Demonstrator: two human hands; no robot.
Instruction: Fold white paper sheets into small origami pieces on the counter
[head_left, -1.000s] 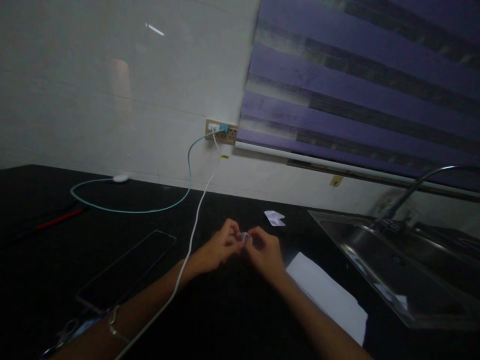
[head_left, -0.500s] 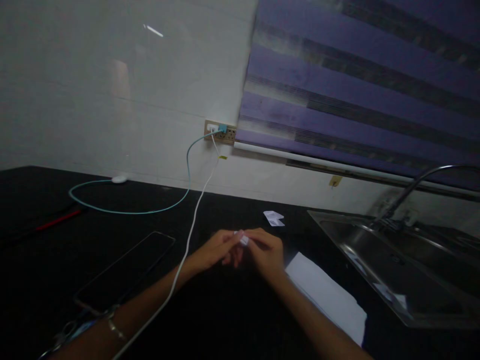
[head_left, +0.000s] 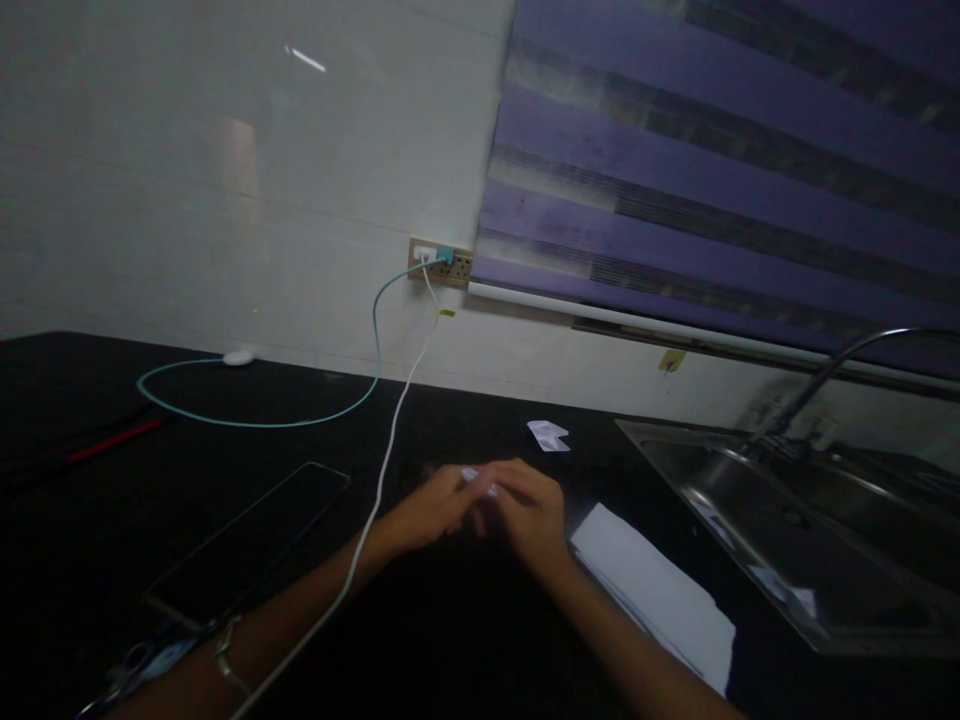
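My left hand (head_left: 424,512) and my right hand (head_left: 529,510) meet over the black counter (head_left: 90,480), fingertips together. Between them they pinch a small white folded piece of paper (head_left: 474,478), mostly hidden by the fingers. A white cable (head_left: 390,440) crosses my left forearm and runs up to the wall socket (head_left: 441,264). A second small folded white paper (head_left: 548,434) lies on the counter just beyond my hands. A stack of white paper sheets (head_left: 656,590) lies to the right of my right forearm.
A dark phone (head_left: 251,540) lies flat to the left of my left arm. A teal cable (head_left: 255,420) loops across the counter's back left, near a red pen (head_left: 116,438). A steel sink (head_left: 795,540) with a tap (head_left: 832,375) fills the right side. Purple blinds hang above.
My fingers have closed lower and flatter over the small paper, pressing it down. The hands stay in the same place on the counter.
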